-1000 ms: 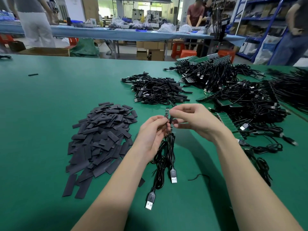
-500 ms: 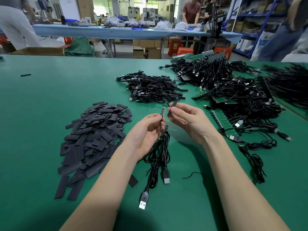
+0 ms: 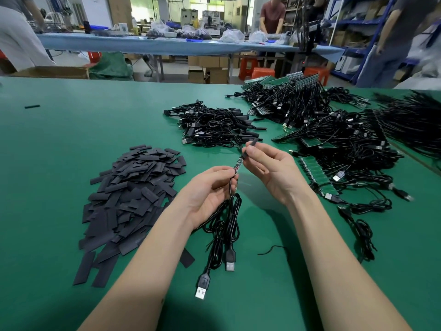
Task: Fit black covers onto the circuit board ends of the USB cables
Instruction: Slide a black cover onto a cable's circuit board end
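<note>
Both hands are up over the green table [image 3: 71, 144] and occupied: my left hand [image 3: 210, 189] pinches a cable just below its circuit board end [image 3: 238, 164], with two USB cables [image 3: 229, 225] hanging from the palm and their plugs resting on the table, while my right hand [image 3: 269, 168] pinches a black cover [image 3: 249, 146] between thumb and fingertips. Cover and board are nearly in line, the cover's lower mouth meeting the tip of the board. To seat it properly, I judge the sleeve should be kept coaxial with the board, squeezed slightly open at the mouth, then slid down until the board is fully enclosed; forcing it at an angle risks snagging components. No bins are present: spare covers lie in a loose pile [image 3: 128, 194] to the left, a separate cable heap [image 3: 214, 127] beyond the hands, board-ended cables [image 3: 346, 144] to the right.
</note>
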Demonstrator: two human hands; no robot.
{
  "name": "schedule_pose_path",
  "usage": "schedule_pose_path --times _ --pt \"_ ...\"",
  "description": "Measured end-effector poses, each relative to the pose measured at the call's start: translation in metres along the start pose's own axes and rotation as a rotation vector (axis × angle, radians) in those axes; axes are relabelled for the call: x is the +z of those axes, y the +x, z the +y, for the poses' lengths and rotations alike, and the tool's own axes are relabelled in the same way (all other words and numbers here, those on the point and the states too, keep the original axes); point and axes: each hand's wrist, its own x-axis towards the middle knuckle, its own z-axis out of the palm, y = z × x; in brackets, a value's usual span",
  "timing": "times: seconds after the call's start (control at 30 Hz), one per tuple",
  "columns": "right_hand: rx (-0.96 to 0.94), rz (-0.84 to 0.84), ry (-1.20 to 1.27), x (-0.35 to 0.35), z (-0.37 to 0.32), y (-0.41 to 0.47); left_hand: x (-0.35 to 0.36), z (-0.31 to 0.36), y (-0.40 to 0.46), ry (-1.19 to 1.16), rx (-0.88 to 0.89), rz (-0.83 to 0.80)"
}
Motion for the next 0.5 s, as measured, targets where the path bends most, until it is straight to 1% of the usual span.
schedule_pose_path --times 0.23,0.37,0.5 --pt "-0.047 -0.018 -0.046 -0.0004 0.0002 -0.0007 -0.0015 0.002 -0.0009 0.007 -0.006 -0.02" --pt "-0.044 -0.045 -0.039 -0.0026 -0.0003 -0.0022 -0.0046 0.005 -0.0018 0.027 -0.017 -0.058" --pt "-0.055 -0.076 -0.013 -0.0036 0.0004 -0.003 -0.0062 0.0051 -0.0016 0.021 -0.015 -0.061"
